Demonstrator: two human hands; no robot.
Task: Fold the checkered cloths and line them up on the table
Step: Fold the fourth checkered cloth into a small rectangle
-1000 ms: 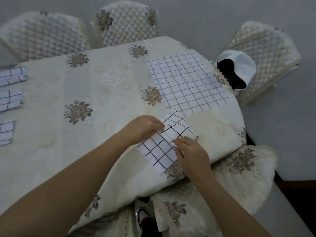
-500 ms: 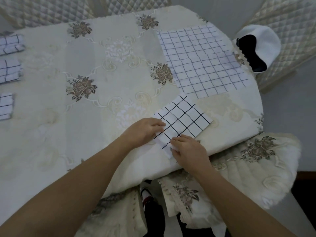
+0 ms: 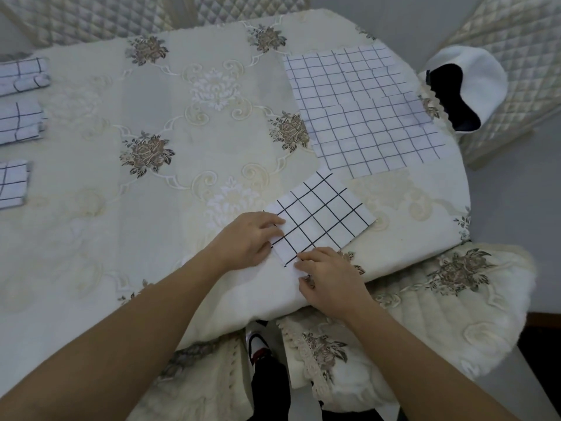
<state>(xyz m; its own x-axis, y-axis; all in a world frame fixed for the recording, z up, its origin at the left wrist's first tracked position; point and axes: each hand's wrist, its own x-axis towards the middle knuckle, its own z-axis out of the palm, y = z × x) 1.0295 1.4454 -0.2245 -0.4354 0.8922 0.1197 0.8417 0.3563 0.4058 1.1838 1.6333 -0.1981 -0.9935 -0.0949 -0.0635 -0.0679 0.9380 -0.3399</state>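
A folded white cloth with a bold black grid (image 3: 324, 217) lies near the table's front right edge. My left hand (image 3: 246, 238) rests on its left corner with the fingers laid flat over the fabric. My right hand (image 3: 329, 278) pinches the near corner between thumb and fingertips. Further back on the right lies a large unfolded checkered cloth (image 3: 361, 110), spread flat. Three folded checkered cloths sit in a column at the far left edge: one at the back (image 3: 22, 75), one in the middle (image 3: 19, 123) and one nearest (image 3: 12, 183).
The table wears a cream embroidered tablecloth (image 3: 151, 208) that hangs over the front edge. Quilted chairs (image 3: 91, 16) ring the table; one at the right holds a white and black cap (image 3: 467, 86). A cushioned chair seat (image 3: 425, 299) is just below my right hand.
The rumpled cloth under my hands has been folded over into a flat square. Both hands have stayed at its near corners while the view has moved closer.
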